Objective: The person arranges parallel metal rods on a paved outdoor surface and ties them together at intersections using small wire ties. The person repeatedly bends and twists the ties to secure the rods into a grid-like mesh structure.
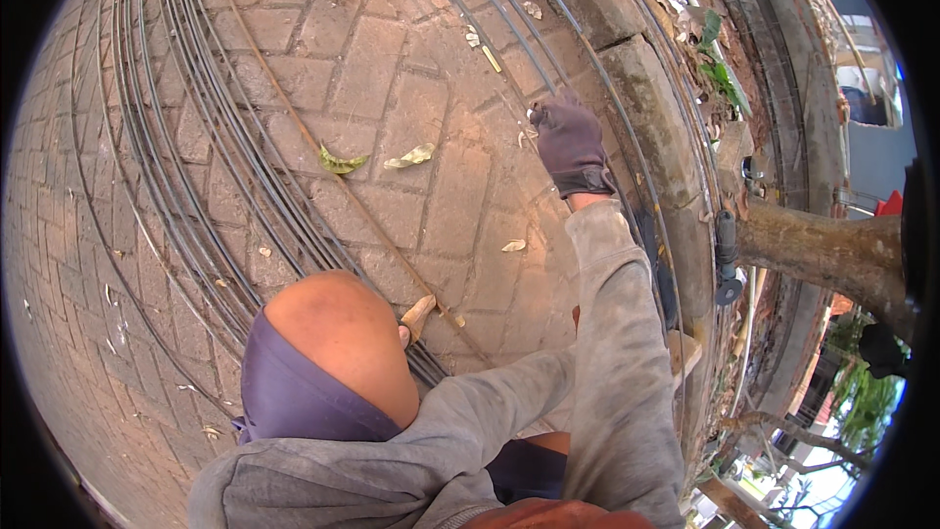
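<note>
My right hand (571, 142), in a dark purple-grey glove, is low over thin steel rods (524, 24) that run under it from the far side. Its fingers are curled. A small whitish tip (530, 115) shows at the fingers, but what it belongs to is unclear. My left sleeve (499, 387) passes behind my right forearm (617, 333), which hides the left hand. A short yellow piece (492, 59) lies on the paving beyond the right hand.
A bundle of long rods (186, 69) crosses the brick paving (392, 69) at left, beside a rusty rod (299, 122). My bare knee (338, 333) rises over it. At right are a concrete kerb (651, 98), a black cylindrical object (726, 255) and a tree trunk (822, 245).
</note>
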{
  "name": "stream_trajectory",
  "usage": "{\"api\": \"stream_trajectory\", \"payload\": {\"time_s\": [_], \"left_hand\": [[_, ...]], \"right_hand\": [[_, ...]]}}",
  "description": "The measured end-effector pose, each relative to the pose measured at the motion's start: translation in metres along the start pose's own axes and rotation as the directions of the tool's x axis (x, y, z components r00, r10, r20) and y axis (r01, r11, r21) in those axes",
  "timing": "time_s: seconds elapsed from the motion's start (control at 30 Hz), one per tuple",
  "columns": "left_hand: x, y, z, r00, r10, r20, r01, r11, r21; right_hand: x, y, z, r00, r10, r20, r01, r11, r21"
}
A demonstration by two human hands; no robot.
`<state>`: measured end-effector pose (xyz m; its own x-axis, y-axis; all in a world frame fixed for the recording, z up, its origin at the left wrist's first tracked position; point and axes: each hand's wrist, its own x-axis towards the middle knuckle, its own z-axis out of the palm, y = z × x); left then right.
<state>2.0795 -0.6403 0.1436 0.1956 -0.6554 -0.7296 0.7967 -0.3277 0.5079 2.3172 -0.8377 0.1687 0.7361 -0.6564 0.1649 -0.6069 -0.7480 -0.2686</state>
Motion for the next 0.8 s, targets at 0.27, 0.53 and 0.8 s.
{"api": "stream_trajectory", "payload": {"time_s": [0.27, 0.53, 0.8], "left_hand": [[0.002, 0.002, 0.000, 1.000, -0.011, 0.016, 0.011, 1.000, 0.009], [0.003, 0.003, 0.000, 1.000, -0.012, 0.022, 0.012, 1.000, 0.004], [0.004, 0.005, -0.002, 0.999, -0.022, 0.037, 0.021, 1.000, 0.014]], "right_hand": [[-0.004, -0.014, 0.011, 0.991, 0.133, -0.016, -0.132, 0.943, -0.306], [0.001, -0.007, 0.001, 0.987, 0.163, 0.002, -0.162, 0.984, -0.077], [0.005, -0.018, 0.005, 0.972, 0.215, 0.095, -0.184, 0.948, -0.260]]}}
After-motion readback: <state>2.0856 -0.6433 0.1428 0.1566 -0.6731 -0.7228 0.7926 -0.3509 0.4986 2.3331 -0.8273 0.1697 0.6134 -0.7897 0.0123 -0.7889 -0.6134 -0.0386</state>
